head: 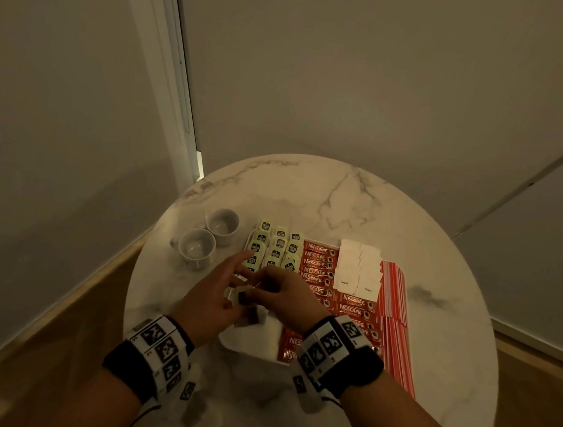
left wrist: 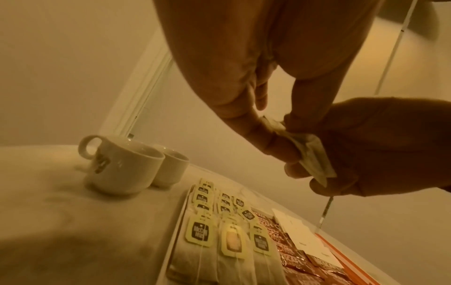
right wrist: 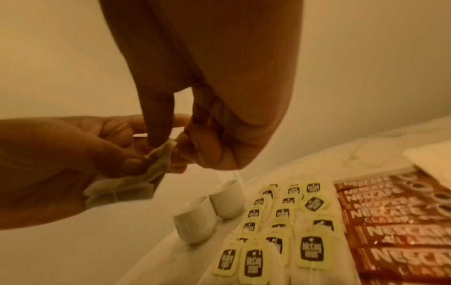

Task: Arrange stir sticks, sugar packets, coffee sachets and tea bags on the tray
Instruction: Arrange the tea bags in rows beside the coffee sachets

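A white tray (head: 250, 346) lies on the round marble table. It holds rows of tea bags (head: 275, 247) with yellow tags, red coffee sachets (head: 320, 261), white sugar packets (head: 359, 269) and red-striped stir sticks (head: 394, 293). Both hands meet above the tray's near left part. My left hand (head: 231, 287) grips a small bunch of tea bags (right wrist: 127, 185). My right hand (head: 263, 285) pinches the top of one tea bag (left wrist: 310, 160) from that bunch between thumb and fingers. How many bags are in the bunch is hidden by the fingers.
Two white cups (head: 197, 248) (head: 222, 225) stand left of the tray, close to the tea bag rows. More loose tea bags (head: 200, 412) lie near the table's front edge under my left wrist. Walls close in behind and to the left.
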Demonstrator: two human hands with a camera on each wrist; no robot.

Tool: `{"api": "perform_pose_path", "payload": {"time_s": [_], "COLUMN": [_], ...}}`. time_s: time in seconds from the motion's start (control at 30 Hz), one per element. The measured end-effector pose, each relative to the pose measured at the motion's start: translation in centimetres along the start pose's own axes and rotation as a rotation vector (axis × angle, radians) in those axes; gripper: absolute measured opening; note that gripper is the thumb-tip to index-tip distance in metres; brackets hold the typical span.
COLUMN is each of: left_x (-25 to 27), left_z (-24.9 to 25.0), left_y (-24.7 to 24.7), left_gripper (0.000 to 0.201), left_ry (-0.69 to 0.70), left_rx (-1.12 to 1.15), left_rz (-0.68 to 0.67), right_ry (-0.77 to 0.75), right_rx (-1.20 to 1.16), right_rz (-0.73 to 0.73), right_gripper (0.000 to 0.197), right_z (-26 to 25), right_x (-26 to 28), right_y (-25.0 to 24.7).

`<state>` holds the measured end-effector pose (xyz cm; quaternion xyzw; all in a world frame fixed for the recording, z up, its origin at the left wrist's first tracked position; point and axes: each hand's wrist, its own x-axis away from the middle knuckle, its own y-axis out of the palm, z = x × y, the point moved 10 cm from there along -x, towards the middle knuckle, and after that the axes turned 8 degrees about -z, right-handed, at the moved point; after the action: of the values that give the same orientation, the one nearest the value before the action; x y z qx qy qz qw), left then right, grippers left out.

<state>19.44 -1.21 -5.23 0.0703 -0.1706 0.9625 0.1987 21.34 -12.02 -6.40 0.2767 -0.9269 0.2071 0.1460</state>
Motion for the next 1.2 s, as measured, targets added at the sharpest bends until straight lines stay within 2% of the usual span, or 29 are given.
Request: {"api": "perform_pose_path", "payload": {"time_s": [0.1,0.17,0.23,0.27,0.33,0.4,0.47,0.63,0.77,0.83,0.9,1.2], "left_x": [-0.2,-0.3,-0.2,-0.2,-0.1,0.2,0.5,0.9,0.9,0.9,0.8,0.5], "left_z": [-0.6,-1.7,-2.6,-3.0,-4.0,-5.0,-6.3,-8.0,-7.9,-8.0,-8.0,-6.9], "left_y": [1.0,1.7,2.6,3.3,5.0,7.0,8.0,7.7,7.1,6.9,6.7,7.1], "left_gripper": [0.076,0.05,0.018,0.014,0.015,0.017,0.023,0.038,0.036,0.037,0.038,0.034], "left_ry": [-0.043,-0.109,-0.177,-0.205,-0.266,-0.299,-0.358,-0.451,-0.429,-0.413,-0.398,-0.345], "left_rx": [0.069,0.152,0.097,0.074,0.062,0.007,-0.054,-0.073,-0.14,-0.218,-0.269,-0.378], "left_rz": [-0.009,-0.001,-0.015,-0.034,-0.114,-0.241,-0.302,-0.243,-0.243,-0.259,-0.271,-0.301], "right_ry": [-0.021,-0.029,-0.014,0.009,0.098,0.199,0.28,0.407,0.462,0.473,0.479,0.436], "right_rx": [-0.006,-0.056,-0.044,0.003,0.104,0.148,0.166,0.213,0.22,0.25,0.258,0.417], "right_rz": [0.026,0.032,0.053,0.064,0.046,-0.016,-0.051,-0.017,-0.003,-0.017,-0.017,0.032], "right_gripper": [0.009,0.007,0.005,0.007,0.01,0.006,0.005,0.019,0.009,0.005,0.009,0.008], "right_z": [0.0,0.1,0.9,1.5,3.6,5.9,7.8,9.7,9.8,9.6,9.5,9.1], "right_x": [0.7,1.4,1.8,2.0,2.1,2.3,2.4,1.2,0.1,-0.4,-0.8,-2.5], "right_y": [-0.5,-0.8,-1.3,-1.5,-1.6,-1.1,-0.8,-1.5,-2.5,-3.1,-3.7,-4.3]}}
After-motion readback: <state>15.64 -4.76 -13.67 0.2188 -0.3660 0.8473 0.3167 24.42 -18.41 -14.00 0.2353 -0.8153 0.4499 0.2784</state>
